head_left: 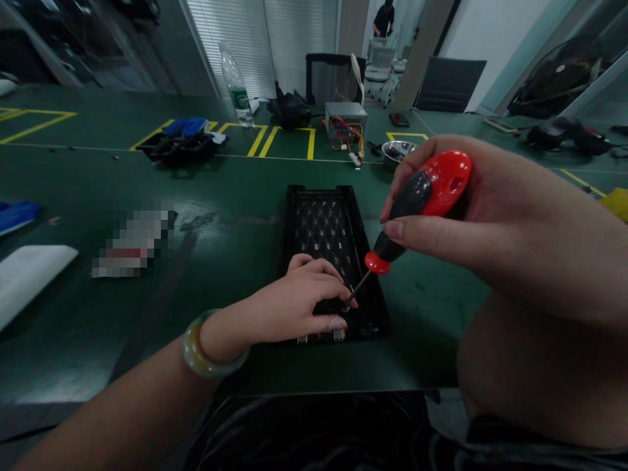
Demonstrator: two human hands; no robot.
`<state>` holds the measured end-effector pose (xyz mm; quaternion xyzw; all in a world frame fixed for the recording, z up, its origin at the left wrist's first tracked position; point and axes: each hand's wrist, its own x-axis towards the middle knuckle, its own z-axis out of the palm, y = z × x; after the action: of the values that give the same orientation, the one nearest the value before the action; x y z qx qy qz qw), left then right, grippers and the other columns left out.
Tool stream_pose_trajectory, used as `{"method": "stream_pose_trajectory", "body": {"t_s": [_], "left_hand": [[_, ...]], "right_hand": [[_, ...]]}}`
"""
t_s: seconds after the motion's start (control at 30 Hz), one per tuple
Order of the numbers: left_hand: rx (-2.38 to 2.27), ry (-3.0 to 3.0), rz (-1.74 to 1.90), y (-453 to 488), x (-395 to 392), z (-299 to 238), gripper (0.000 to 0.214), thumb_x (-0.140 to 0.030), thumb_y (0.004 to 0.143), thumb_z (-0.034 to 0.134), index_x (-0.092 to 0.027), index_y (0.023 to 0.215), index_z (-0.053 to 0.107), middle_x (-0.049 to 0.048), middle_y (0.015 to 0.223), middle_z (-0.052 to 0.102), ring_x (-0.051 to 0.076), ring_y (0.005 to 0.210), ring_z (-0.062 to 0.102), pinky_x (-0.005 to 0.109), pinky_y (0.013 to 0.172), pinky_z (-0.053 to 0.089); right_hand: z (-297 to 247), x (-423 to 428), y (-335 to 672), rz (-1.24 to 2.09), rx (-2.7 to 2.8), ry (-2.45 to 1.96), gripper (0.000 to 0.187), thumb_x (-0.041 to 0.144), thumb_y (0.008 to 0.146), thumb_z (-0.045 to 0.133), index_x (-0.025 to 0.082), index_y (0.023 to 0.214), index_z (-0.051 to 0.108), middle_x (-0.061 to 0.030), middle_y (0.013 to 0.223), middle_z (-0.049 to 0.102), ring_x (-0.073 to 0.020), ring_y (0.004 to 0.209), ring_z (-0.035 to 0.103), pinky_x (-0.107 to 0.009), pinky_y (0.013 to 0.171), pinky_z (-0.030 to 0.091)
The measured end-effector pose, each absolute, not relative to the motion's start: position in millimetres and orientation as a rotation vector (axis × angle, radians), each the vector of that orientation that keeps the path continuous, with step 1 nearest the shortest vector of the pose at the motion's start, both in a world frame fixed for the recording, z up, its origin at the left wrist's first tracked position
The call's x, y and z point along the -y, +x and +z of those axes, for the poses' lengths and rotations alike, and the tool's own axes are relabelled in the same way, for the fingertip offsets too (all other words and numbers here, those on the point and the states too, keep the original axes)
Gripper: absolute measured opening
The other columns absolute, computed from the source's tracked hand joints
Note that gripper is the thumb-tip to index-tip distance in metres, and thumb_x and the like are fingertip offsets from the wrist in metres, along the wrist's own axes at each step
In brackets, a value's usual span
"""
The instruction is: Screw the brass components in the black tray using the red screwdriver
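Observation:
A black rectangular panel [328, 222] with a honeycomb grille lies flat on the green table [220, 261] in front of me. My left hand [299, 304] rests on its near end, fingers curled and pinched at the spot where the screwdriver tip meets the panel; what it pinches is too small to make out. My right hand [485, 209] grips a red and black screwdriver [417, 203] by the handle, its thin shaft angled down and left to the panel beside my left fingertips. A pale green bangle [203, 347] circles my left wrist.
At the back stand a plastic water bottle [236, 85], a black tray with blue items [181, 140], a grey power supply with coloured wires [346, 121] and a small metal bowl [397, 154]. Yellow tape lines mark the table. A white sheet [29, 278] lies at left. A person stands far behind.

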<state>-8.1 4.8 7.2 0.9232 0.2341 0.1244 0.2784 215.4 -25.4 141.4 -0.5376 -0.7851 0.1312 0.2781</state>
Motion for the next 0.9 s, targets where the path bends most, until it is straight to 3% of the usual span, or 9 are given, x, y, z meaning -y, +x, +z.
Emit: {"method": "stream_pose_trajectory", "body": {"t_s": [0.13, 0.33, 0.57, 0.7, 0.9], "left_hand": [[-0.634, 2.453, 0.322, -8.0, -7.6, 6.4, 0.012, -0.035, 0.096, 0.07, -0.029, 0.106, 0.075, -0.0053, 0.106, 0.077, 0.017, 0.114, 0.061, 0.037, 0.103, 0.023], [-0.618, 2.421, 0.271, -8.0, -9.5, 5.7, 0.014, -0.033, 0.101, 0.064, -0.031, 0.108, 0.077, -0.005, 0.106, 0.079, 0.016, 0.112, 0.062, 0.038, 0.102, 0.023], [-0.697, 2.422, 0.252, -7.9, -7.7, 5.0, 0.012, -0.039, 0.098, 0.068, -0.037, 0.101, 0.079, -0.0075, 0.103, 0.078, 0.02, 0.114, 0.059, 0.04, 0.102, 0.02], [-0.746, 2.373, 0.26, -8.6, -6.8, 4.9, 0.015, -0.041, 0.097, 0.066, -0.034, 0.096, 0.079, -0.0061, 0.103, 0.078, 0.02, 0.109, 0.061, 0.04, 0.102, 0.024], [-0.814, 2.384, 0.351, -10.5, -5.7, 5.1, 0.015, -0.038, 0.099, 0.061, -0.031, 0.104, 0.074, -0.0057, 0.109, 0.076, 0.02, 0.11, 0.061, 0.039, 0.102, 0.025]], "right_hand": [[142.8, 27.0, 214.6, 0.345, 2.041, -1.563, 0.022, 0.036, 0.075, 0.073, 0.024, 0.088, 0.061, 0.0002, 0.075, 0.061, -0.0178, 0.064, 0.055, -0.033, 0.052, 0.041], [145.9, 27.6, 212.5, 0.363, 2.046, -1.563, 0.018, 0.034, 0.074, 0.071, 0.026, 0.085, 0.059, 0.0013, 0.077, 0.063, -0.0172, 0.065, 0.054, -0.034, 0.053, 0.041], [146.8, 31.7, 211.8, 0.401, 2.083, -1.554, 0.015, 0.033, 0.077, 0.069, 0.028, 0.084, 0.057, -0.0003, 0.082, 0.066, -0.0209, 0.07, 0.057, -0.038, 0.058, 0.043], [145.4, 32.9, 210.8, 0.404, 2.098, -1.561, 0.018, 0.037, 0.076, 0.069, 0.029, 0.082, 0.054, -0.0014, 0.083, 0.065, -0.0214, 0.067, 0.054, -0.04, 0.053, 0.04], [144.6, 30.9, 208.4, 0.326, 2.146, -1.594, 0.023, 0.039, 0.077, 0.069, 0.028, 0.082, 0.049, -0.0009, 0.082, 0.063, -0.019, 0.065, 0.051, -0.039, 0.054, 0.038]]}}
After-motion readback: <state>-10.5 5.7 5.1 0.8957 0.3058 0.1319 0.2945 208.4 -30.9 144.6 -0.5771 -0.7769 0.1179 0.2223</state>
